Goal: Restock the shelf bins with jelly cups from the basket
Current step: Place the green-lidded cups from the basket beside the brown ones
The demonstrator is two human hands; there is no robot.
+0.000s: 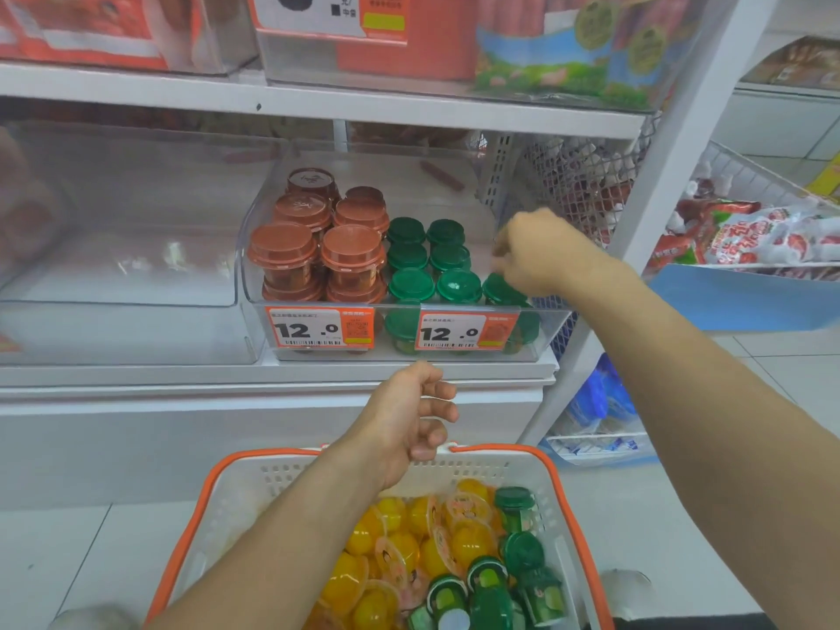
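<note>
A clear shelf bin (247, 275) holds stacked orange-lidded jelly cups (352, 247) on its left and rows of green-lidded jelly cups (409, 256) on its right. My right hand (541, 256) reaches into the bin's front right corner, fingers curled down on a green-lidded cup (497, 287) there. Below, a white basket with an orange rim (559, 475) contains yellow jelly cups (391, 547) and green-lidded cups (522, 552). My left hand (409, 420) hovers over the basket's far rim, fingers loosely curled, holding nothing.
Two orange price tags (320, 329) reading 12.0 hang on the bin's front. A larger clear bin (118, 266) stands to the left. A white shelf upright (659, 211) rises on the right, with wire baskets of packaged goods (750, 238) beyond it. The floor is tiled.
</note>
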